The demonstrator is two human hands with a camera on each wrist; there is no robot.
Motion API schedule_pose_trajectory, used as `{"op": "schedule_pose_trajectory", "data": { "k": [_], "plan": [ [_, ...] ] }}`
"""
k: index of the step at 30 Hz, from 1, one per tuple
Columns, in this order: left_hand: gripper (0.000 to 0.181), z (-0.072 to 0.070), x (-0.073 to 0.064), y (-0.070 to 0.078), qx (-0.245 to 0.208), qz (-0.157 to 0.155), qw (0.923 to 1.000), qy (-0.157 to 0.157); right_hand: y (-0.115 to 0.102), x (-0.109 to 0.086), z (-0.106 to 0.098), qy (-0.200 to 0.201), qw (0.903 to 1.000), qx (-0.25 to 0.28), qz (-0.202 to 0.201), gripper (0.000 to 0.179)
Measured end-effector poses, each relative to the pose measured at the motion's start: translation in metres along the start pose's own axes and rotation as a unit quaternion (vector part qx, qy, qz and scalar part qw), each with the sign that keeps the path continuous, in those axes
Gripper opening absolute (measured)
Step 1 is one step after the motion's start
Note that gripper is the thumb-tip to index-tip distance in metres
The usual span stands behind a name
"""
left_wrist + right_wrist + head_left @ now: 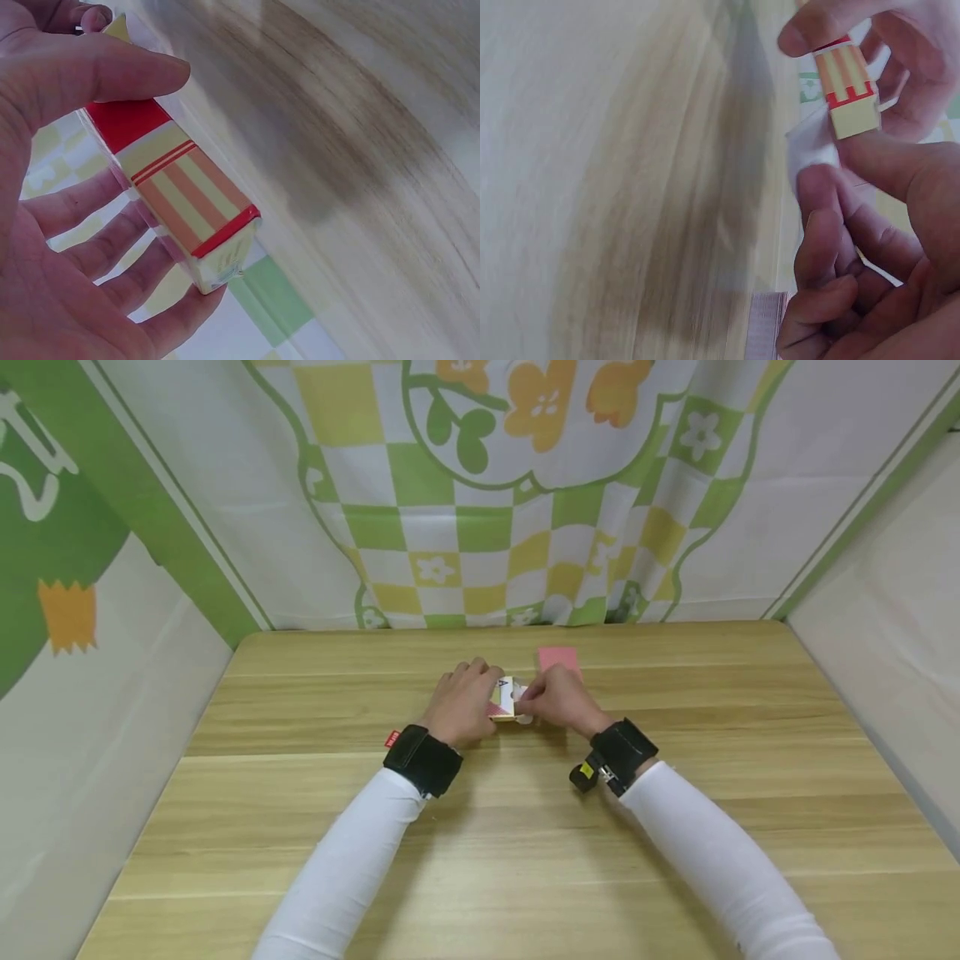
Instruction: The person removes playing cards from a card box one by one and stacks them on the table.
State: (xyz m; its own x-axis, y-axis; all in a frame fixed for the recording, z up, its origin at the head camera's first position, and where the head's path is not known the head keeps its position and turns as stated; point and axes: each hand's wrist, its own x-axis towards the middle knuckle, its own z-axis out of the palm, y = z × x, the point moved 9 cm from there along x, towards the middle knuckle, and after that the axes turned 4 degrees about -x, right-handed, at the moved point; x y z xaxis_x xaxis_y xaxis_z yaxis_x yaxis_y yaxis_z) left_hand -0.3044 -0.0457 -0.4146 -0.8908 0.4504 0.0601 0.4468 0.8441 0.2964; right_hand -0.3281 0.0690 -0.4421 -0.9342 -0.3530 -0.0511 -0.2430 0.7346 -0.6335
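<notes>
My left hand (467, 702) grips a small playing card box (504, 697), thumb along one side and fingers across the other. A letter A shows on its upper face. In the left wrist view the narrow side of the box (187, 195) is red and cream with orange stripes. At its other end my right hand (562, 702) pinches the white flap (814, 146) between thumb and fingers. The inside of the box is hidden. Just behind the right hand a pink-backed deck of cards (558, 657) lies on the table; its stacked edges show in the right wrist view.
The light wood table (480, 860) runs under both forearms. A green and white checked curtain (480, 543) hangs along its back edge, with pale fabric walls left and right. Black straps with cameras sit on both wrists.
</notes>
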Motion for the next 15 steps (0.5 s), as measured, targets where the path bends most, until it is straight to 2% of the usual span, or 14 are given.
{"op": "schedule_pose_trajectory", "data": {
  "k": [4, 9, 15],
  "plan": [
    [0.066, -0.0006, -0.0007, 0.0039, -0.004, 0.004, 1.0000, 0.002, 0.0022, -0.0021, -0.0010, -0.006, 0.9996, 0.014, 0.023, 0.013],
    [0.065, -0.0032, -0.0006, 0.0080, -0.005, 0.005, 0.9999, 0.010, 0.0016, -0.0026, -0.0018, 0.001, 0.9995, 0.006, 0.031, 0.014],
    [0.062, -0.0024, -0.0004, 0.0077, 0.007, 0.000, 1.0000, 0.007, 0.0037, -0.0026, 0.0017, -0.013, 0.9989, 0.013, 0.042, 0.014]
  ]
}}
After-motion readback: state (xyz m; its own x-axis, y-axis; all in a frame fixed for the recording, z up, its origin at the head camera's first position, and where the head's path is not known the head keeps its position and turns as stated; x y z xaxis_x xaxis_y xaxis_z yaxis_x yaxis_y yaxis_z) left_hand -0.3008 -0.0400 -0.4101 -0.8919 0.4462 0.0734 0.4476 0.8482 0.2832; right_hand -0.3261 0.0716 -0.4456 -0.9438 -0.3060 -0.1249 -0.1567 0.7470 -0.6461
